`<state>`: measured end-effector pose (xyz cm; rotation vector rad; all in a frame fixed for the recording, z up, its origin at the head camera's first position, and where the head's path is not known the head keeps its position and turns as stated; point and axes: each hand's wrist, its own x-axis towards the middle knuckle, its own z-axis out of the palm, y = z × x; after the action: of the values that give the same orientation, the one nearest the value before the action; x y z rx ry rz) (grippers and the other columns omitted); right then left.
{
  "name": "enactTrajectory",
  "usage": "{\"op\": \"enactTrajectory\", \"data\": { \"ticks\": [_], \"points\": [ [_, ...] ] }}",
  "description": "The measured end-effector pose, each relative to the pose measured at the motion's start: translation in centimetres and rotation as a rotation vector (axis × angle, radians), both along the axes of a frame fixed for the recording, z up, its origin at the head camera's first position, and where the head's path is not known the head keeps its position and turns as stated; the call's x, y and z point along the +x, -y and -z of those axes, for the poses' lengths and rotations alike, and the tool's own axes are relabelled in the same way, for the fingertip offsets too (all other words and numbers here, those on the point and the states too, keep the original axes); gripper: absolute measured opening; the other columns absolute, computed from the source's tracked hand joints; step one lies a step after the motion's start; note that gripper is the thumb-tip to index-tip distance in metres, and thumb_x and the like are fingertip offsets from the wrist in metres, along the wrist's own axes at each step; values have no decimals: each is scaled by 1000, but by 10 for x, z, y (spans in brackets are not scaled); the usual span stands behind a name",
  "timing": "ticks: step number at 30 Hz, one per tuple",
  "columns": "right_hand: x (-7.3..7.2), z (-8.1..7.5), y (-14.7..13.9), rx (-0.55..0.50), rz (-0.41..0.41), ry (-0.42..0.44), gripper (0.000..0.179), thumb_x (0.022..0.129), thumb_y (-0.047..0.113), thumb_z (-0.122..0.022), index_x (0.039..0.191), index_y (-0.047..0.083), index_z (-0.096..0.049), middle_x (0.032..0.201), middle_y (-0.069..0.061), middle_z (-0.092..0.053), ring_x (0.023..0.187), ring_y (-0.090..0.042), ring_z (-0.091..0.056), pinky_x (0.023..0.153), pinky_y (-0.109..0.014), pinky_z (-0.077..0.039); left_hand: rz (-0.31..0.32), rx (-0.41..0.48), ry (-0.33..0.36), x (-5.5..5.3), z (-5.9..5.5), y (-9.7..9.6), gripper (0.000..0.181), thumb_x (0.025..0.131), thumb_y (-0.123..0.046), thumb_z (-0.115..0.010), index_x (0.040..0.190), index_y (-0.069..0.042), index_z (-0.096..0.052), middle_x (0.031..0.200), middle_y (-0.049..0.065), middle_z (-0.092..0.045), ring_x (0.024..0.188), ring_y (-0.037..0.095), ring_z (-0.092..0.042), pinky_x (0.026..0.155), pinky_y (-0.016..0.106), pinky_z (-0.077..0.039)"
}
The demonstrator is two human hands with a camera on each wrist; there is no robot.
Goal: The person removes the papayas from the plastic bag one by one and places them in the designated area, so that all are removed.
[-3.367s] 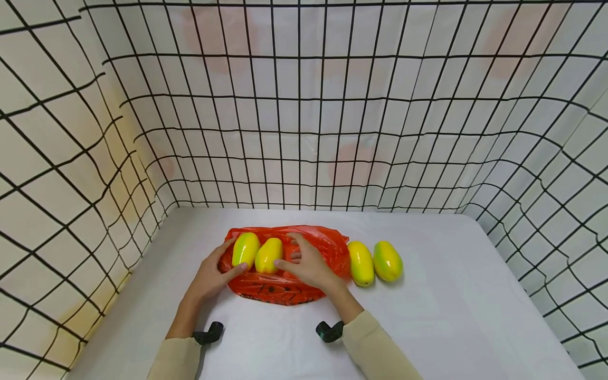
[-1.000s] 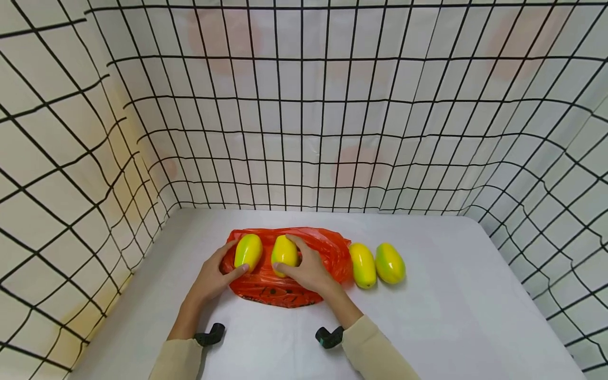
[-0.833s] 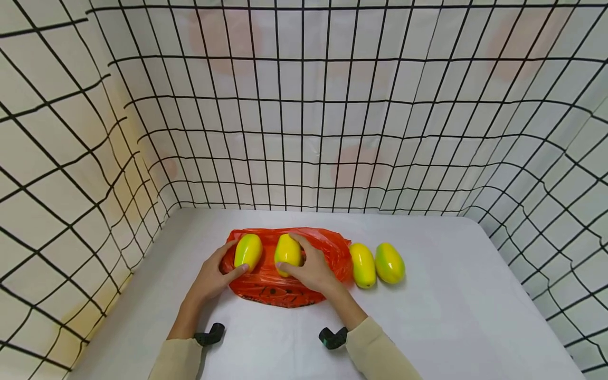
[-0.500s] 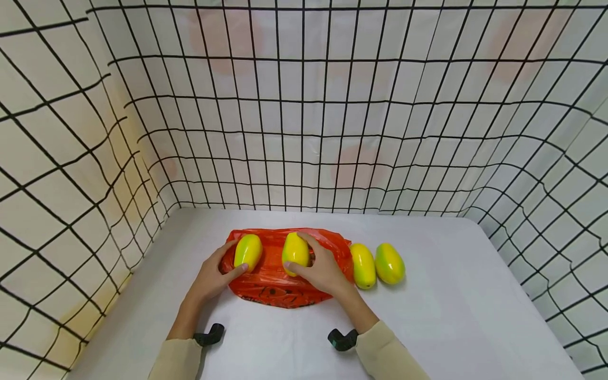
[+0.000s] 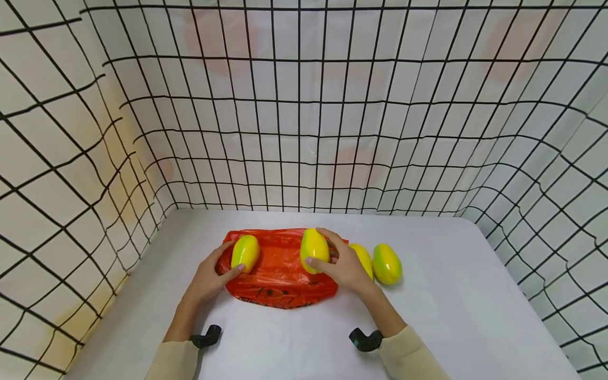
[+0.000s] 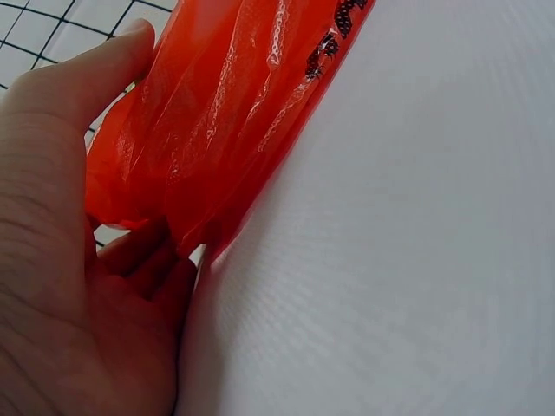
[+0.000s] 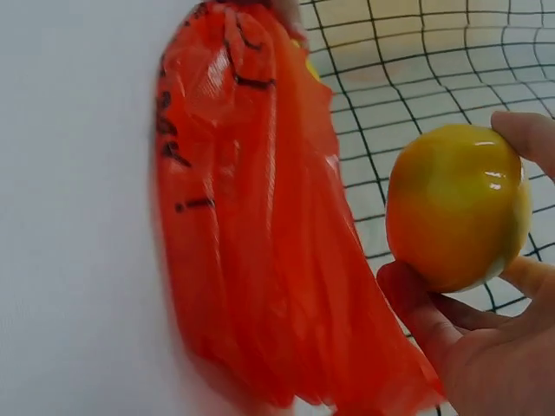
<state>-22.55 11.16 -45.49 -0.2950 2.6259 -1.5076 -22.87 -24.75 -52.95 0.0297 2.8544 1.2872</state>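
Four yellow fruits (image 5: pixel 387 264), one red bag (image 5: pixel 280 258), two hands (image 5: pixel 207 278), two sleeves (image 5: pixel 173 361).

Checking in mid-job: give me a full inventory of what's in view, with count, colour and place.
Held fruit: one, yellow, in the right hand, over the bag's right side
Left-end fruit: one, yellow-green, at the bag's left end
Half-hidden fruit: one, yellow, right of the bag, partly behind the right hand
Far-right fruit: one, yellow-green, on the table
Plastic bag: one, red with black print, on the table
Table: one, white, under everything
Walls: three, pale with black grid, behind and both sides
Wrist devices: two, black, at the wrists
Sleeves: two, beige, forearms
Hands: two, left at the bag's left end, right on the held fruit
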Motion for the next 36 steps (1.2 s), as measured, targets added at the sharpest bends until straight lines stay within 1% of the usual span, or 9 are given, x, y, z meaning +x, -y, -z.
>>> {"op": "enactTrajectory", "data": {
  "ticks": [4,10,12,15,19,25,28,33,36],
  "points": [
    [1,-5,-17,-18,-14,-3,79,87,47,-80,155,40,-39,149,-6,-54,122,-26,-63,103,-42,-57,2,-4,2,0,0,1,93,86,-62,-72,162,-28,-32,166,16,-33,151,42,-33,113,66,-42],
    [5,-10,-50,-27,-15,-38,79,89,44,-79,156,37,-38,146,-14,-56,113,-26,-66,94,-36,-60,5,-5,-4,0,0,2,92,86,-62,-72,162,-28,-32,166,16,-33,151,43,-32,113,67,-40],
    [6,-13,-62,-13,-12,-52,79,90,44,-78,157,37,-37,145,-15,-56,115,-27,-65,95,-37,-60,6,-2,-5,0,0,2,91,86,-62,-72,161,-29,-33,166,15,-33,151,42,-32,114,67,-40],
    [8,-15,-82,4,7,-61,79,90,45,-79,157,39,-37,146,-17,-55,119,-31,-64,99,-43,-59,9,4,-4,0,1,2,89,86,-61,-72,161,-30,-33,166,15,-34,151,42,-33,114,67,-40],
    [11,-18,-107,28,38,-47,80,91,45,-78,157,42,-33,147,-18,-52,124,-35,-61,101,-50,-57,8,6,2,-1,2,2,92,86,-62,-72,162,-31,-31,167,15,-32,152,42,-32,114,67,-40],
    [16,-23,-140,78,81,-49,82,93,47,-75,160,41,-29,149,-20,-49,127,-37,-57,104,-52,-55,0,4,10,-1,0,2,95,86,-63,-71,163,-29,-28,168,15,-30,153,43,-30,114,67,-39],
    [18,-23,-151,104,92,-61,82,93,48,-74,161,41,-28,149,-20,-50,127,-36,-57,103,-46,-57,-1,-7,14,-1,-2,1,95,86,-63,-71,163,-28,-28,168,16,-29,153,44,-29,114,67,-39],
    [19,-18,-168,117,96,-73,81,94,47,-73,161,40,-27,149,-20,-50,125,-36,-59,94,-21,-54,1,-21,11,-1,-2,1,94,87,-62,-71,163,-27,-29,168,17,-30,153,44,-29,114,67,-38],
    [19,-17,-177,126,105,-74,82,95,47,-73,162,41,-26,149,-21,-49,125,-37,-58,90,-15,-52,7,-19,8,-1,-1,1,93,87,-62,-71,163,-28,-29,167,17,-30,153,44,-29,114,67,-38]
  ]
}}
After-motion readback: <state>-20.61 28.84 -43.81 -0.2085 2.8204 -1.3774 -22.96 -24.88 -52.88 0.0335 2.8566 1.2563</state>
